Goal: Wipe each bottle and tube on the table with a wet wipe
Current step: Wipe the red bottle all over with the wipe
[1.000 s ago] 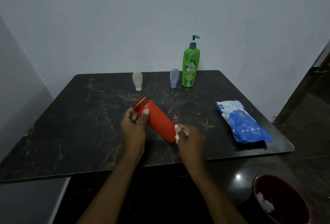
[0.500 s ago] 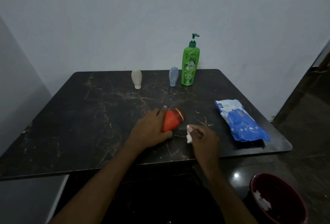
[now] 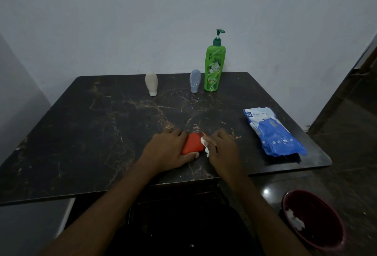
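Your left hand [image 3: 169,151] is closed around the red bottle [image 3: 192,146], which lies low on the dark marble-patterned table [image 3: 102,133] near its front edge, thumb under the near end and fingers over the far side. Your right hand [image 3: 222,147] is pinched shut on a white wet wipe [image 3: 204,143], pressed against the right side of the red bottle. Whether the bottle rests on the table or is held just above it cannot be told. At the back of the table stand three items: a beige tube [image 3: 151,84] cap-down at the left, a grey-blue tube [image 3: 195,80] cap-down, and just beside it to the right a green pump bottle [image 3: 214,68], upright. A blue-and-white wipes pack [image 3: 271,131] lies flat at the right side of the table, well apart from your hands. On the floor at lower right sits a dark red bin [image 3: 318,219] with white scraps inside.
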A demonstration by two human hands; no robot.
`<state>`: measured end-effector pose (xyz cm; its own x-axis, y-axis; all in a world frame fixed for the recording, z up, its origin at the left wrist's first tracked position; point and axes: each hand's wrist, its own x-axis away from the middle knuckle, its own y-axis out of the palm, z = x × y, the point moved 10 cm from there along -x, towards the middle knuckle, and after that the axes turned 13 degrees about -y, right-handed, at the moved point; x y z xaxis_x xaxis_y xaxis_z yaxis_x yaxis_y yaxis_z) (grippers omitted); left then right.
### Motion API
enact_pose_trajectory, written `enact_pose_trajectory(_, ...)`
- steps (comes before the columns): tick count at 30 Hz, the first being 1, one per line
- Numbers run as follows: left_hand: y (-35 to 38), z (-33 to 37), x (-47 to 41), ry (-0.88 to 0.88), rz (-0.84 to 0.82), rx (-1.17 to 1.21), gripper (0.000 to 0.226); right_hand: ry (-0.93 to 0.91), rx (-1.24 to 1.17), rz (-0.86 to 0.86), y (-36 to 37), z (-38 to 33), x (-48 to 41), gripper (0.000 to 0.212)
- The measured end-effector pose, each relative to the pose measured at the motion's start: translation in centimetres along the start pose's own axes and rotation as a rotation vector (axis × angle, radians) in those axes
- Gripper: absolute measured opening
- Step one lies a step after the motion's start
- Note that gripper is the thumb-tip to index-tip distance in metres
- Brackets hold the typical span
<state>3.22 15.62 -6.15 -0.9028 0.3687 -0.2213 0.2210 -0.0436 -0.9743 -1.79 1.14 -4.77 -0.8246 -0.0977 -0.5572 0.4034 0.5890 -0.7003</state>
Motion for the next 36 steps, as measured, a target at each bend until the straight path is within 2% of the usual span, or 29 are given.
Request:
enact_pose_trajectory(3,-0.2,0.2,0.1,0.028,0.027,-0.013,0.085,-0.024,0.191,-0.254,1.2,-0.6,-3.5,0.02)
enact_pose_trajectory(6,-0.3,0.3,0.1,0.041,0.031,-0.025,0.086,0.036,0.221,-0.47,2.6,-0.1,-6.4,0.019)
enact_pose_trajectory(8,-0.2,0.2,0.0,0.038,0.011,-0.015,0.086,0.097,0.169,-0.525,3.5,0.5,-7.1,0.015)
enact_pose_trajectory(10,-0.2,0.1,-0.1,0.034,-0.009,0.008,0.086,0.063,0.251,-0.556,4.2,0.5,-6.6,0.006)
enact_pose_trajectory(12,-0.1,0.1,-0.2,0.028,-0.028,0.025,0.087,0.03,0.402,-0.491,3.8,0.5,-4.5,0.018)
enact_pose_trajectory(13,0.0,0.1,-0.2,0.029,-0.037,0.035,0.087,0.013,0.431,-0.397,3.0,0.1,-3.0,0.022)
enact_pose_trajectory(16,0.1,0.2,-0.3,0.043,-0.05,0.064,0.086,-0.033,0.354,-0.147,1.5,-1.1,1.6,0.023)
enact_pose_trajectory(19,0.2,0.2,-0.3,0.054,-0.051,0.067,0.086,-0.042,0.313,-0.076,1.4,-0.6,2.4,0.016)
enact_pose_trajectory(22,0.1,0.4,-0.1,0.059,-0.028,0.043,0.084,0.001,0.304,-0.114,2.1,0.6,0.6,0.018)
enact_pose_trajectory(26,-0.6,0.7,0.5,0.046,0.033,0.0,0.077,0.051,0.387,-0.32,3.4,0.9,-4.0,0.017)
enact_pose_trajectory(31,-1.0,0.5,0.7,0.003,0.081,-0.048,0.081,0.18,0.297,-0.564,4.5,0.3,-7.2,0.007)
enact_pose_trajectory(33,-0.9,0.3,0.6,-0.011,0.088,-0.049,0.083,0.131,0.369,-0.559,4.4,0.0,-6.8,0.016)
enact_pose_trajectory(36,-0.9,0.2,0.6,-0.029,0.103,-0.051,0.087,0.064,0.457,-0.375,3.0,-0.4,-4.4,0.023)
